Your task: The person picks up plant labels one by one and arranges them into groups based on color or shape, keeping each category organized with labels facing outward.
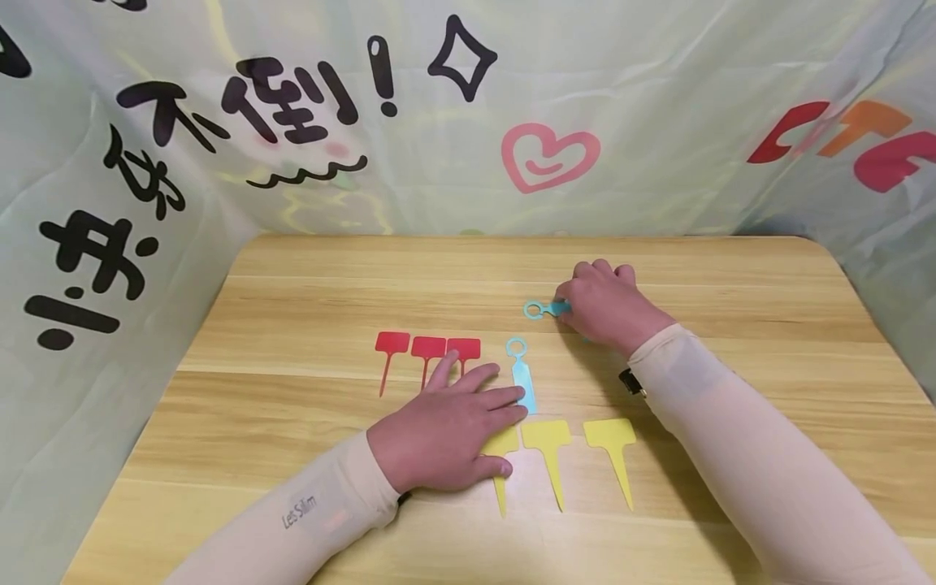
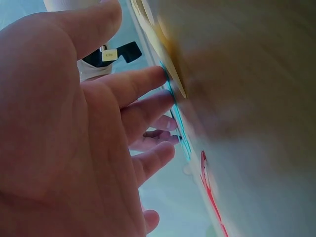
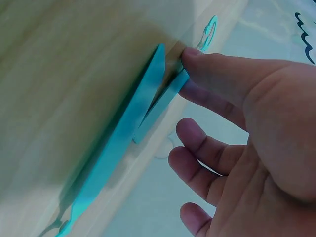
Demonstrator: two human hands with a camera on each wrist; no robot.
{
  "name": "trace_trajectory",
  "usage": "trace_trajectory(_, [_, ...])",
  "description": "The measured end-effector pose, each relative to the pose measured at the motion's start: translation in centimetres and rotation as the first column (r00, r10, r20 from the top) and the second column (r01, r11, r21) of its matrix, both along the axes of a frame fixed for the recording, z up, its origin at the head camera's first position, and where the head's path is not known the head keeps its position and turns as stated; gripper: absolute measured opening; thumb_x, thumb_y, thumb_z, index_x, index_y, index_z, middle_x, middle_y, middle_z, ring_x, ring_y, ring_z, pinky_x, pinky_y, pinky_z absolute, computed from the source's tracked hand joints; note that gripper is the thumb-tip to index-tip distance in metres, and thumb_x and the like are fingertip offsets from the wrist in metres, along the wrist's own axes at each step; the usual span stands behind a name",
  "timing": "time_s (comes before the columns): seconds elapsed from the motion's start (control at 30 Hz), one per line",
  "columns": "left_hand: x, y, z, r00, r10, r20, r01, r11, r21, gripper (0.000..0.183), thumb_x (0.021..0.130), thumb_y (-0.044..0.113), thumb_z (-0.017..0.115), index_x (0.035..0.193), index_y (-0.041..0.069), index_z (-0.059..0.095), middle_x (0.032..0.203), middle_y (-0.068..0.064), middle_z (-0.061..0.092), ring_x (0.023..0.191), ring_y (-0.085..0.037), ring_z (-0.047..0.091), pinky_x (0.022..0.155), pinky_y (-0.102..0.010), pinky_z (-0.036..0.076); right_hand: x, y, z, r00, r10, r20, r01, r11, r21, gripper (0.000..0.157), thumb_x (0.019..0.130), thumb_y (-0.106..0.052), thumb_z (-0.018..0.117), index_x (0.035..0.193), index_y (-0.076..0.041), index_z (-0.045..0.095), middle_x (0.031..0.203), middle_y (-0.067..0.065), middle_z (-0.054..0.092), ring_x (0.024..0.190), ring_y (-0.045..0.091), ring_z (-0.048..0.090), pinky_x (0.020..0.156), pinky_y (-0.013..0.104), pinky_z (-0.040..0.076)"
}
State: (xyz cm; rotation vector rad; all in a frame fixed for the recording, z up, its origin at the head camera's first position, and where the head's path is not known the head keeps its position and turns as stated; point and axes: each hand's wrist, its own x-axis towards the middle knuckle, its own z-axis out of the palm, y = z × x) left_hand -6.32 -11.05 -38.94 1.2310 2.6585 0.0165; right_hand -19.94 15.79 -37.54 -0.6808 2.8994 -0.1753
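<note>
Flat on the table, a light-blue ring-topped plastic tag [image 1: 521, 374] lies under the fingertips of my left hand [image 1: 453, 431], whose fingers are spread. That palm also partly covers a yellow T-shaped plant label [image 1: 504, 443] and reaches over the stem of a red label [image 1: 464, 348]. Farther back, my right hand [image 1: 605, 305] pinches another blue tag [image 1: 559, 309] between thumb and index finger; its ring points left. In the right wrist view, a third blue tag [image 3: 116, 131] lies close beside the pinched one; the hand mostly hides it from the head view.
Two more red labels [image 1: 392, 342] stand in a row left of the blue tag. Two more yellow labels [image 1: 546, 435] lie toward the front right. The wooden table [image 1: 292, 292] meets a printed cloth backdrop [image 1: 643, 97] behind and at both sides.
</note>
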Motion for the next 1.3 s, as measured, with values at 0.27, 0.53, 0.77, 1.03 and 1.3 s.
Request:
trace_trajectory(0.27, [0.1, 0.0, -0.1, 1.000, 0.021, 0.023, -0.021, 1.000, 0.001, 0.073, 0.103, 0.066, 0.067, 0.166, 0.030, 0.054, 0.172, 0.013, 0.047, 0.164, -0.031, 0.034, 0.128, -0.074, 0.013, 0.4, -0.4, 0.5, 1.000, -0.020, -0.008, 0.020, 0.999, 0.048, 0.031, 0.109, -0.026, 0.068, 0.081, -0.013, 0.073, 0.091, 0.007, 0.053, 0.091, 0.033, 0.047, 0.088, 0.056, 0.032])
trace_trajectory(0.53, [0.1, 0.0, -0.1, 1.000, 0.008, 0.002, -0.008, 1.000, -0.009, 0.073, 0.103, 0.066, 0.067, 0.165, 0.030, 0.055, 0.171, 0.012, 0.048, 0.163, -0.031, 0.036, 0.128, -0.073, 0.015, 2.3, -1.4, 1.7, 0.993, -0.114, 0.037, 0.113, 0.993, 0.020, 0.037, 0.100, -0.025, 0.059, 0.064, -0.013, 0.060, 0.091, 0.010, 0.055, 0.093, 0.036, 0.045, 0.089, 0.058, 0.030])
trace_trajectory(0.77, [0.0, 0.0, 0.1, 1.000, 0.017, 0.026, -0.017, 1.000, -0.001, 0.071, 0.103, 0.065, 0.068, 0.165, 0.031, 0.055, 0.172, 0.011, 0.047, 0.164, -0.031, 0.035, 0.128, -0.075, 0.015, 5.4, -2.8, 2.0, 0.989, -0.142, 0.047, 0.141, 0.990, 0.011, 0.035, 0.096, -0.019, 0.059, 0.061, -0.014, 0.059, 0.084, 0.010, 0.054, 0.090, 0.038, 0.046, 0.087, 0.059, 0.031])
trace_trajectory(1.03, [0.0, 0.1, 0.0, 1.000, 0.010, 0.023, -0.010, 1.000, -0.005, 0.071, 0.103, 0.066, 0.068, 0.164, 0.031, 0.056, 0.171, 0.011, 0.048, 0.164, -0.031, 0.035, 0.127, -0.075, 0.015, 7.7, -3.5, 0.9, 0.990, -0.135, 0.034, 0.134, 0.990, 0.053, 0.033, 0.094, -0.018, 0.061, 0.061, -0.015, 0.057, 0.078, 0.008, 0.053, 0.085, 0.035, 0.046, 0.088, 0.061, 0.035])
trace_trajectory(1.3, [-0.1, 0.1, 0.1, 1.000, 0.012, 0.025, -0.012, 1.000, 0.000, 0.070, 0.103, 0.064, 0.069, 0.163, 0.030, 0.057, 0.171, 0.012, 0.049, 0.164, -0.030, 0.035, 0.127, -0.076, 0.016, 8.3, -3.8, 0.3, 0.994, -0.111, 0.000, 0.111, 0.992, 0.066, 0.036, 0.095, -0.018, 0.063, 0.060, -0.014, 0.055, 0.075, 0.008, 0.052, 0.081, 0.033, 0.045, 0.083, 0.056, 0.035])
